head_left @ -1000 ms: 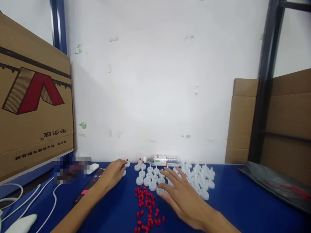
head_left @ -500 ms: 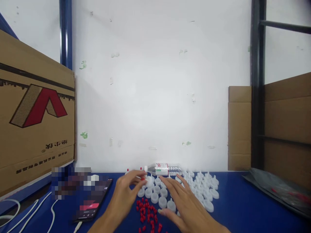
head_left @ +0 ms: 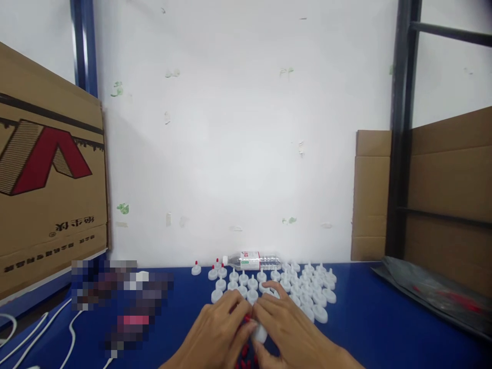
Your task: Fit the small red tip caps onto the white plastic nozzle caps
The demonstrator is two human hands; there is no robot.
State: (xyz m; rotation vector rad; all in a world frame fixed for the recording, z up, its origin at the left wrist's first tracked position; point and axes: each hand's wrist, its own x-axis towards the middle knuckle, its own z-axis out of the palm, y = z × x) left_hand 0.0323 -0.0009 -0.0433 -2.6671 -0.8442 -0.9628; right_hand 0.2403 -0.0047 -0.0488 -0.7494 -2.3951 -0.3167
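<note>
My left hand point(head_left: 217, 330) and my right hand point(head_left: 288, 330) meet at the bottom middle of the blue table point(head_left: 369, 318). Between their fingertips sits a white cap point(head_left: 260, 333), held by my right hand, with a small red plug point(head_left: 247, 321) pinched in my left fingers just beside it. Several loose red plugs point(head_left: 244, 359) lie under my hands, mostly hidden. Beyond my fingers stands a cluster of several white caps point(head_left: 303, 289). A few caps with red tips point(head_left: 196, 268) stand at the cluster's far left.
A clear water bottle point(head_left: 251, 260) lies on its side against the white wall. A large cardboard box point(head_left: 46, 179) stands at the left, more cardboard point(head_left: 371, 195) at the right. A dark plastic bag point(head_left: 434, 297) lies far right. White cables point(head_left: 69, 333) trail at the lower left.
My left hand came in from the far-left red-tipped caps toward the middle. Both hands pulled back toward me and now meet over the red plugs with a white cap between them.
</note>
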